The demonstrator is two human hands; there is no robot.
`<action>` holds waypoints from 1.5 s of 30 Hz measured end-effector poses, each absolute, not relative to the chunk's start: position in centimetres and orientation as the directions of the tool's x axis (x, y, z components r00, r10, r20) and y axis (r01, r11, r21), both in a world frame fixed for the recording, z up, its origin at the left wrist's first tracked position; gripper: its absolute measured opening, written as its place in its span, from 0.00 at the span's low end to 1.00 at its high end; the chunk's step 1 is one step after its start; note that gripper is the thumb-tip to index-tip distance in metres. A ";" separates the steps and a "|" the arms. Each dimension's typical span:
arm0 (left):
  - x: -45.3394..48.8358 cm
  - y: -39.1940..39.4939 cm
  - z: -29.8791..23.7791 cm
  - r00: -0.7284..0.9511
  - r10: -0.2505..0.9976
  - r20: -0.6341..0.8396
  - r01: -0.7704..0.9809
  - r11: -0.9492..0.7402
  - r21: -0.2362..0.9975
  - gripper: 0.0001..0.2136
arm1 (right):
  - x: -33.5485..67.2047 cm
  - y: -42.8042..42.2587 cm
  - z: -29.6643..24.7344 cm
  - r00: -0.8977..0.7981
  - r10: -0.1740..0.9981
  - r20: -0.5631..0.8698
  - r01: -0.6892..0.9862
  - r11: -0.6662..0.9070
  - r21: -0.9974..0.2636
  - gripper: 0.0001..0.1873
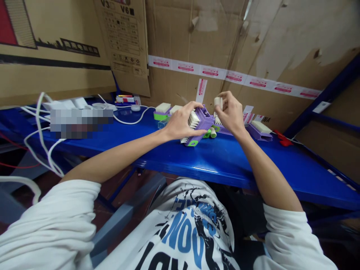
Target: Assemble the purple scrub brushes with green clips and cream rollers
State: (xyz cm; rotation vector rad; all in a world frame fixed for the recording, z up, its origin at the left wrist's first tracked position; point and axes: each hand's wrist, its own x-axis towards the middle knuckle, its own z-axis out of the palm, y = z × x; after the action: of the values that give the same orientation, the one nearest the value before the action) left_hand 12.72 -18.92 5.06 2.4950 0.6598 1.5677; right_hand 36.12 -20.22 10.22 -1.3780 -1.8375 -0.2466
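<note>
My left hand (180,123) is wrapped round a purple and green brush (204,122) with cream bristles, tilted above the blue table (168,152). The brush's open purple end faces up and to the right. Close by, my right hand (231,112) pinches a small cream cylindrical piece (218,102), held apart from the brush. Behind and under the hands lie more brushes, partly hidden. A cream roller-like piece (213,132) with green parts sits just right of the held brush.
More brushes stand at the back left (163,108) and right (260,130). Beside the right one lies a red object (282,138). White cables (132,122) and a partly blurred cluster of white plugs occupy the left. A cardboard wall (180,30) closes the back.
</note>
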 end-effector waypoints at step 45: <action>13.0 -17.9 4.7 0.199 0.576 0.793 0.351 -0.797 0.491 0.44 | 33.6 -19.5 8.3 -0.384 0.393 0.835 0.334 0.903 -0.272 0.24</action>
State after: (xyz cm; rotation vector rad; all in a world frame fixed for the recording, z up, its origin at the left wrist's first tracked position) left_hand 13.03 -17.94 4.67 2.2673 0.8917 1.6429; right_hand 33.60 -19.53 8.26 -0.5264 -2.0021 0.0707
